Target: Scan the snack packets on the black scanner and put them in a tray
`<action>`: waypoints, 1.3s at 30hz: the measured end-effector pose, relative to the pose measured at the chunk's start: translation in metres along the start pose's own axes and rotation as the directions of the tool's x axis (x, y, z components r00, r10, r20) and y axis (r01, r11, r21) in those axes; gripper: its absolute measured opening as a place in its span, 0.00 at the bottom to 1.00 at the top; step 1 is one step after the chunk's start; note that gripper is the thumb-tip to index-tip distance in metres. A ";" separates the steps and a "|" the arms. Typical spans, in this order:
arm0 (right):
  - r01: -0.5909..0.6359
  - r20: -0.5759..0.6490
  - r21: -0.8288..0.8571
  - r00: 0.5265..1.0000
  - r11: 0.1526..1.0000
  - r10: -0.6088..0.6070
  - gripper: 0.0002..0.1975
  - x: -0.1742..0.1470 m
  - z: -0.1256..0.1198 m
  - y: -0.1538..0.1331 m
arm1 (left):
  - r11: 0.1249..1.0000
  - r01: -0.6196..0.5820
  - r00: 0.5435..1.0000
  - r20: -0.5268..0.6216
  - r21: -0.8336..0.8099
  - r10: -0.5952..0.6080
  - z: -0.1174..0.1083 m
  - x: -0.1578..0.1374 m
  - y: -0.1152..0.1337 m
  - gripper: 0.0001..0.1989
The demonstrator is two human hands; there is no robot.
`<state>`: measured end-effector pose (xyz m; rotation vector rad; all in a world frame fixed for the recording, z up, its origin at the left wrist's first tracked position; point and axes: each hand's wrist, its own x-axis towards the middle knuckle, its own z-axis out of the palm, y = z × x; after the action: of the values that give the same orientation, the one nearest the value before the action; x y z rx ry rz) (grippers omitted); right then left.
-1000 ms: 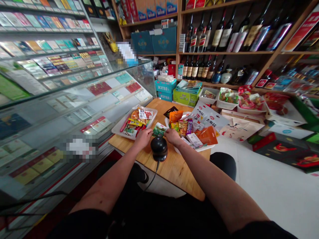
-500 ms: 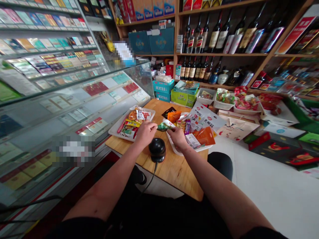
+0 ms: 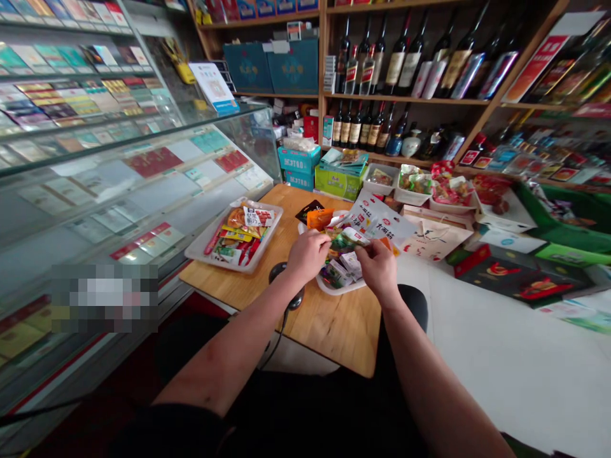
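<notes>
My left hand (image 3: 308, 256) and my right hand (image 3: 380, 267) each pinch one end of a green snack packet (image 3: 347, 239), stretched level between them. It is above the white tray (image 3: 334, 292) on the right, which holds several snack packets, among them an orange packet (image 3: 319, 219) and large white-grey packets (image 3: 377, 215). Below my left forearm stands a round black device (image 3: 296, 300) with a cable, partly hidden. Another white tray (image 3: 252, 266) to the left holds a packet with a white label (image 3: 258, 217) and several red and yellow packets.
The trays stand on a wooden table (image 3: 329, 331). A glass display counter (image 3: 157, 191) runs along the left. Behind are teal boxes (image 3: 299, 159), a green box (image 3: 338, 183) and shelves of bottles. To the right, a paper bag (image 3: 432, 238) and dark boxes (image 3: 520, 273) sit on the floor.
Both hands have moved right with the green packet, from above the black device to over the right tray. The camera view has shifted a little.
</notes>
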<state>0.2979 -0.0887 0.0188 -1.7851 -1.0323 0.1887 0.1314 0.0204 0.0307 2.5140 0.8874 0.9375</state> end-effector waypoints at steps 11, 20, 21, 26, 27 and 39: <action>-0.029 -0.128 -0.341 0.992 0.940 -0.016 0.12 -0.014 -0.038 0.020 | 0.989 -0.001 0.997 0.071 -0.146 0.011 0.061 0.034 0.033 0.10; -0.102 -0.092 -0.502 0.994 0.859 0.065 0.13 -0.019 -0.032 0.051 | 0.976 0.079 0.970 0.243 -0.205 -0.027 0.088 0.022 0.032 0.12; -0.106 -0.094 -0.530 0.993 0.842 0.065 0.14 -0.019 -0.032 0.052 | 0.973 0.081 0.970 0.244 -0.217 -0.027 0.089 0.019 0.031 0.13; -0.153 -0.153 -0.646 0.986 0.748 0.069 0.19 -0.015 -0.029 0.054 | 0.955 0.106 0.979 0.196 -0.278 -0.052 0.086 0.010 0.033 0.18; -0.159 -0.153 -0.668 0.985 0.727 0.076 0.19 -0.015 -0.028 0.054 | 0.951 0.115 0.980 0.190 -0.287 -0.061 0.085 0.008 0.034 0.17; -0.099 -0.217 -0.476 0.976 0.874 -0.008 0.14 -0.040 -0.019 0.072 | 0.921 0.095 0.991 0.127 -0.377 -0.050 0.042 -0.070 0.053 0.10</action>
<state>0.3234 -0.1381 -0.0447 -2.2267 -0.9335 -0.2563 0.1414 -0.0683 -0.0088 2.1615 0.6800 0.8385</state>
